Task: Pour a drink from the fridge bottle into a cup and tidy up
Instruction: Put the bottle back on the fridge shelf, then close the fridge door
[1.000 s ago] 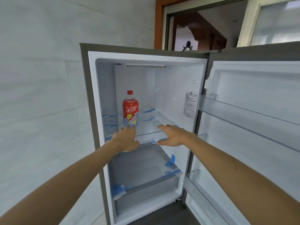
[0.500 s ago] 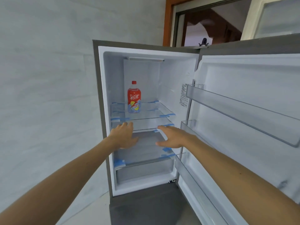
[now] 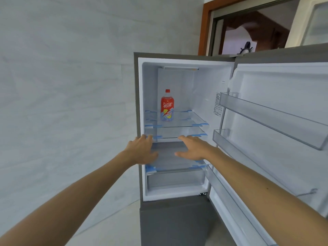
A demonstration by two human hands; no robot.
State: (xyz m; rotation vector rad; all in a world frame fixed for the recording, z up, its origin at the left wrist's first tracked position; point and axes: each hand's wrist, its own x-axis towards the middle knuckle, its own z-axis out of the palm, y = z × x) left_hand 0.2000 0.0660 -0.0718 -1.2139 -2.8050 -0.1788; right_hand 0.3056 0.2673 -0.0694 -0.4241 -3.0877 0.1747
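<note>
As we reach toward the open fridge (image 3: 204,86), both hands hold nothing and the bottle (image 3: 167,107) stands on the top glass shelf (image 3: 188,121).
Our left hand (image 3: 142,150) and right hand (image 3: 193,148) are at frame centre, below the bottle and level with the lower shelf (image 3: 170,136) edge. The fingers (image 3: 148,139) of both are straight, a bit apart, clamped on nothing. The bottle is upright with its red cap on, toward the back left of its shelf, well apart from either hand. The door (image 3: 276,89) is swung wide at frame right. We judge the step in hand to be the grab. Raise one hand over the shelf lip and wrap the label mid-body, not the cap. Draw the bottle straight out, upright, without dragging it on the glass. Keep the other hand free for the door.
</note>
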